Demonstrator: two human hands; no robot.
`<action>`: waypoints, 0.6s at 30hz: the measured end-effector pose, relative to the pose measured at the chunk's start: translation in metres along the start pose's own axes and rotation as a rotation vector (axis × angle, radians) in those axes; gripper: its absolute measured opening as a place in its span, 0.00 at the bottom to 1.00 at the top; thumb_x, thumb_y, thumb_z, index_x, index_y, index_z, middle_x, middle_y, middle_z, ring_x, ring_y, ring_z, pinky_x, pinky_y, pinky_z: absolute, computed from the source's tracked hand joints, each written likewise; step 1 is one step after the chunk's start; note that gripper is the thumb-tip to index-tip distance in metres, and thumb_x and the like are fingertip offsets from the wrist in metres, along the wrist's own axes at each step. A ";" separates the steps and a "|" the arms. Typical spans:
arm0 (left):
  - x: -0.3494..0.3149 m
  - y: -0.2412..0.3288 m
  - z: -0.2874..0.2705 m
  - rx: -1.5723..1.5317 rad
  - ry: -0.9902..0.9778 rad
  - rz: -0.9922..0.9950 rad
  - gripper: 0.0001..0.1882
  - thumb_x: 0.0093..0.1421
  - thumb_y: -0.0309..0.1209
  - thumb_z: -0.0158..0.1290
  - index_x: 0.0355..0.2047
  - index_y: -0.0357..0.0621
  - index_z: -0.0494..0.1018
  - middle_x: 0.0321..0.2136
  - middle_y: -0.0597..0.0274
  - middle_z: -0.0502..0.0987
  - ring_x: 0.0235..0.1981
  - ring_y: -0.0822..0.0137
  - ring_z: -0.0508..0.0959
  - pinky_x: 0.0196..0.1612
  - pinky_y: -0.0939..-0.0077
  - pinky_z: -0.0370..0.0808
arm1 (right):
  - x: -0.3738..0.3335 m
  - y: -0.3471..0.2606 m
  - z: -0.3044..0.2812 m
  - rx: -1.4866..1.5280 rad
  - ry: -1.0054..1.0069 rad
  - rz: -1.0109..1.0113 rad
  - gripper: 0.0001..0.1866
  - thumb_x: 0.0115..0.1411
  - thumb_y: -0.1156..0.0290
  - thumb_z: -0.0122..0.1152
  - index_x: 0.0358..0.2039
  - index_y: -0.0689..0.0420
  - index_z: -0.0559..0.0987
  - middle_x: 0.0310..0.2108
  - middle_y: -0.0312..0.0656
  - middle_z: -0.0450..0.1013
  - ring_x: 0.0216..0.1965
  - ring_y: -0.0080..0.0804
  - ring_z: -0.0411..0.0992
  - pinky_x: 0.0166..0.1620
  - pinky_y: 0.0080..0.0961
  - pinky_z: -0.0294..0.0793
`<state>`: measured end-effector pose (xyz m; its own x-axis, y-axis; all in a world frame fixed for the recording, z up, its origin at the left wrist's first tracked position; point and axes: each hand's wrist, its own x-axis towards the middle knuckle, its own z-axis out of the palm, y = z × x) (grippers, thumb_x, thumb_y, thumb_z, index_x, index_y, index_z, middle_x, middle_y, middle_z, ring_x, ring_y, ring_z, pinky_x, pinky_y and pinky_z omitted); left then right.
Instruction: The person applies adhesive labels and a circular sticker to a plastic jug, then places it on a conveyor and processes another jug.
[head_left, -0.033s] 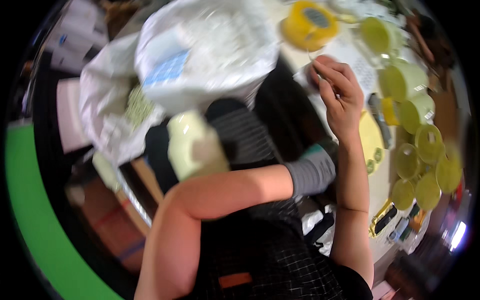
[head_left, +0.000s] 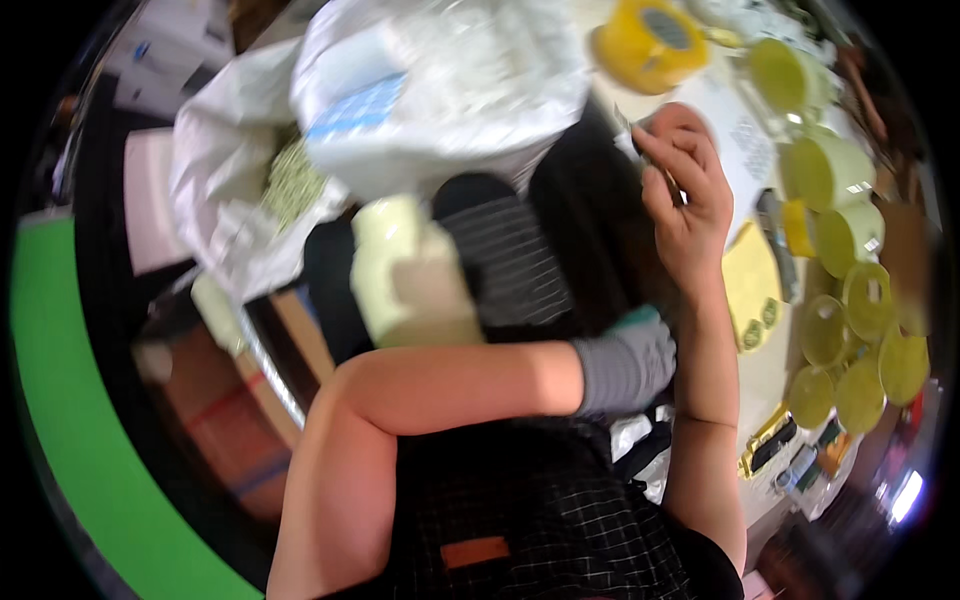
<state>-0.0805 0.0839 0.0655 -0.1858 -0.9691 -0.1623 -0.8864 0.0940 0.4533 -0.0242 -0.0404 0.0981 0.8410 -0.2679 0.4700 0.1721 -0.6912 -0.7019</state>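
Observation:
Grey ribbed knit with a teal patch covers my left hand (head_left: 628, 368); whether it is a glove or a sock I cannot tell. This hand lies across in front of me, close beside my right forearm, and its fingers are hidden in the knit. My bare right hand (head_left: 692, 205) is raised above the table, thumb and fingers pinched on a thin narrow strip (head_left: 622, 122), blurred. Behind its fingertips shows a pinkish round thing (head_left: 680, 120) that I cannot make out. A yellow knit piece with green patches (head_left: 752, 290) lies to the right of that wrist.
A yellow tape roll (head_left: 650, 48) stands beyond my right hand. Several yellow-green translucent rolls (head_left: 862, 300) line the table's right side. White bags (head_left: 450, 150) stand at the far left, near a pale yellow rounded form (head_left: 400, 265) and a dark striped one (head_left: 500, 255).
The whole view has shifted a little, so the table things sit further right in the picture. My left hand appears slightly lower; the right hand keeps its pinch.

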 end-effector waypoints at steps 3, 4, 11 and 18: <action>-0.080 0.043 0.026 -0.110 0.055 0.055 0.16 0.68 0.46 0.52 0.44 0.53 0.83 0.42 0.64 0.79 0.49 0.63 0.76 0.47 0.59 0.76 | -0.051 -0.030 0.048 0.015 -0.116 -0.125 0.24 0.50 0.85 0.68 0.48 0.55 0.87 0.39 0.39 0.75 0.34 0.33 0.72 0.37 0.27 0.74; -0.111 0.040 0.025 -0.154 0.250 -0.005 0.14 0.67 0.45 0.54 0.42 0.52 0.82 0.41 0.65 0.78 0.47 0.64 0.76 0.44 0.63 0.77 | -0.066 -0.036 0.067 0.048 -0.144 -0.176 0.26 0.47 0.85 0.68 0.48 0.53 0.88 0.38 0.38 0.75 0.34 0.35 0.72 0.37 0.29 0.74; -0.255 0.027 0.050 0.143 1.165 -0.823 0.18 0.51 0.39 0.72 0.39 0.50 0.80 0.43 0.64 0.81 0.42 0.60 0.81 0.43 0.60 0.76 | -0.113 -0.090 0.119 0.035 -0.207 -0.434 0.32 0.38 0.81 0.71 0.50 0.52 0.87 0.40 0.34 0.77 0.35 0.34 0.70 0.37 0.27 0.75; -0.243 0.024 0.101 0.069 1.195 -0.834 0.22 0.51 0.32 0.70 0.45 0.50 0.76 0.50 0.60 0.76 0.49 0.56 0.75 0.51 0.56 0.72 | -0.112 -0.093 0.131 -0.119 -0.302 -0.562 0.31 0.38 0.76 0.72 0.49 0.51 0.88 0.41 0.33 0.77 0.35 0.33 0.69 0.36 0.25 0.76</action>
<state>-0.0999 0.3446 0.0272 0.8074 -0.3516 0.4738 -0.5826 -0.6016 0.5465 -0.0672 0.1420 0.0400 0.7497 0.3444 0.5651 0.5841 -0.7458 -0.3204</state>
